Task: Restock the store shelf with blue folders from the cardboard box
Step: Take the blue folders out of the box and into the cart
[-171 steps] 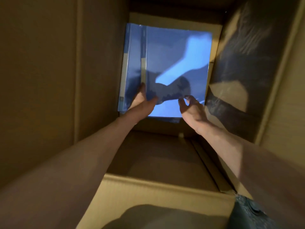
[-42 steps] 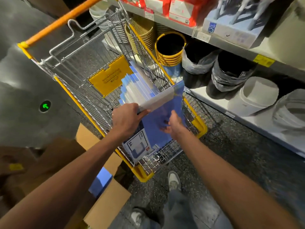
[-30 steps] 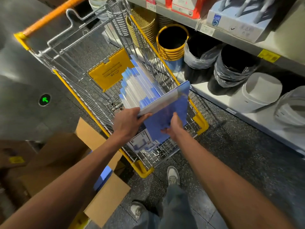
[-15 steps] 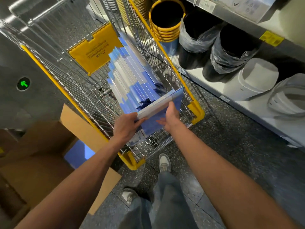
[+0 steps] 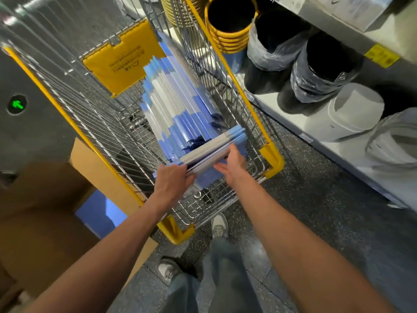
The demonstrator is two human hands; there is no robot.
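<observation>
Both my hands hold a pack of blue folders (image 5: 216, 146) upright at the near end of a wire shopping cart (image 5: 74, 105). My left hand (image 5: 172, 180) grips the pack's left top corner. On the pack's near face lies my right hand (image 5: 231, 164), fingers spread over the top edge. Behind the pack, several more blue folders (image 5: 173, 98) stand in a row along the cart's floor. The open cardboard box (image 5: 40, 213) sits on the floor at lower left, with blue folders (image 5: 99, 214) showing inside.
A low store shelf (image 5: 338, 141) runs along the right, holding black bins (image 5: 270, 48), white bins (image 5: 352, 109) and stacked yellow-rimmed bins (image 5: 230, 21). The cart's yellow corner bumpers (image 5: 274, 160) stand close to the shelf. My feet (image 5: 218, 227) are just behind the cart on grey speckled floor.
Earlier I reached into the cardboard box for folders. Over the last second the pack has gone lower into the cart's near end, behind the standing row, and my view tilted further down.
</observation>
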